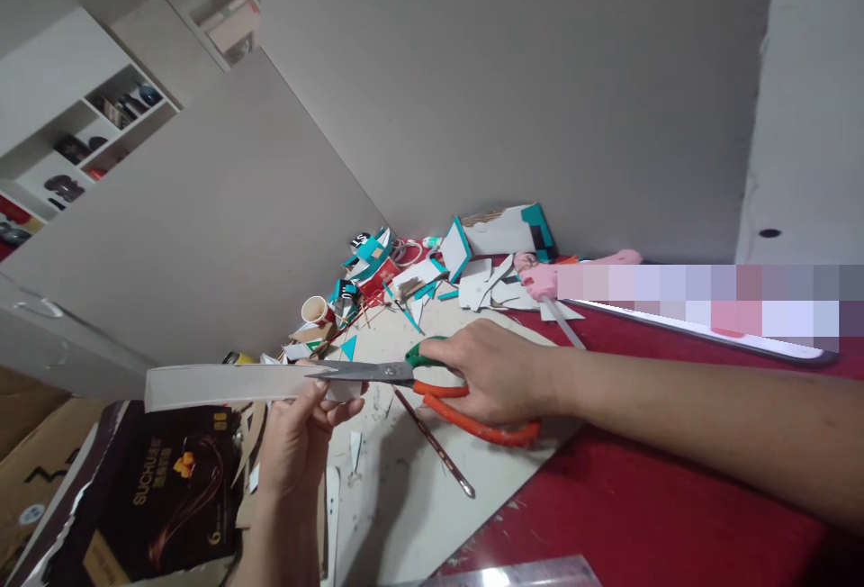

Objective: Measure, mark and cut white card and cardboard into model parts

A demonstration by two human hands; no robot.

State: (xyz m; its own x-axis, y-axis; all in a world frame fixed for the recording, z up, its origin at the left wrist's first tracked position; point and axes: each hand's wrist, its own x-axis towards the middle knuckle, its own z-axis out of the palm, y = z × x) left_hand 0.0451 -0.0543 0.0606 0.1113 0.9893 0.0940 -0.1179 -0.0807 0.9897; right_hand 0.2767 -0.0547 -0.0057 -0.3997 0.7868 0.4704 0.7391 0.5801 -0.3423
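Observation:
My right hand grips a pair of scissors with orange and green handles, fingers wrapped through the loops. The blades point left and lie over a long white card strip. Pinched between the thumb and fingers of my left hand, the strip stretches out to the left. The blade tips are close to my left thumb; whether they are fully closed on the card is hard to make out. Below the scissors a pencil rests on a pale board, with a small white scrap nearby.
Card scraps in white and teal pile up at the back beside a paper cup. A pink glue gun and a bright tablet-like screen lie on the red table. A dark printed box stands lower left, and a clear ruler lies at the front.

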